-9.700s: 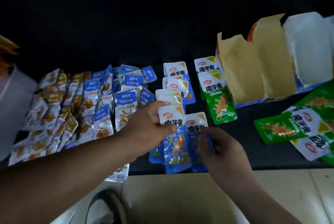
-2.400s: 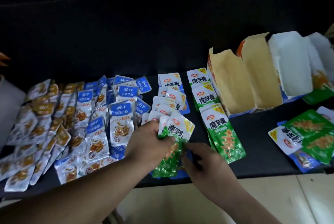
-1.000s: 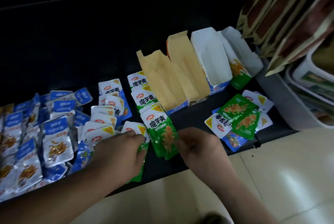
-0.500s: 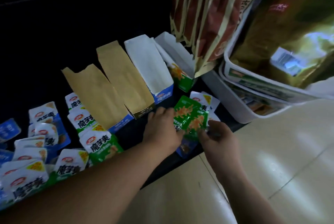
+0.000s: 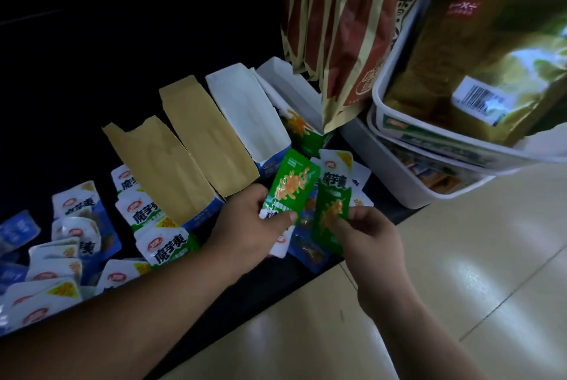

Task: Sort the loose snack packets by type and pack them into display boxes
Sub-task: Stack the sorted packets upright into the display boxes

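Head view: a green foil snack packet point(image 5: 291, 183) is pinched in the left hand point(image 5: 248, 226) and a second green-and-white packet point(image 5: 333, 211) is gripped by the right hand point(image 5: 368, 235). Both are held above a small mixed pile point(image 5: 310, 252) at the black shelf's edge point(image 5: 264, 287). Open cardboard display boxes point(image 5: 190, 140) stand at ten o'clock. Slick foil could slip from the fingers, and edge packets could be knocked floorward.

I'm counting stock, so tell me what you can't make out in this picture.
All head view.
1. Box contents: raised flaps of the boxes hide them.
2. Blue packet: mostly under the green packets that the left hand and right hand hold.
3. Leftmost packets: cut off by the left edge.
4. Tub label: too small and blurred.
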Demonstrator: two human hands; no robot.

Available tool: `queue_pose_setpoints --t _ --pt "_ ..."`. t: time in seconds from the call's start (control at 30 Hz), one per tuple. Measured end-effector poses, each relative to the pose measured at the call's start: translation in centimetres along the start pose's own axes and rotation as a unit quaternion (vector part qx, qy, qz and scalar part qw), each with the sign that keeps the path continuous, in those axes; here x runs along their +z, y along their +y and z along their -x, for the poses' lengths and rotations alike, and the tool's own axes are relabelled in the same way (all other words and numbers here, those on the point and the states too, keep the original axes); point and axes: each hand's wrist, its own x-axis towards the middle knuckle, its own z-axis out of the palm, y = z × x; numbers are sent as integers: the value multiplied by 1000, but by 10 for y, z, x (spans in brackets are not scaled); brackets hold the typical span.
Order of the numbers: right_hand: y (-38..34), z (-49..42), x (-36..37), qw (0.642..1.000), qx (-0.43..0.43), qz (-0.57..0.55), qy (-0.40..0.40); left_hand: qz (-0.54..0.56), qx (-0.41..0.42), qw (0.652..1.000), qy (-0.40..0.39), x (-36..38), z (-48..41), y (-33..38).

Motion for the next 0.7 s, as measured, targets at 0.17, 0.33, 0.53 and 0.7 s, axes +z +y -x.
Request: queue_pose_setpoints --t 0.17,0.33,0.53,0.7 --pt "4 25 -7 997 -78 22 -19 -70 -6 989 -126 -71 46 30" --pt "-4 38 5 982 -107 93 -124 -178 -9 963 -205 -123 59 20" --pt "-7 65 43 956 -6 66 -287 -56 -2 992 -114 -130 69 0" --pt "14 86 80 959 29 24 -280 -36 3 996 80 -138 79 -42"
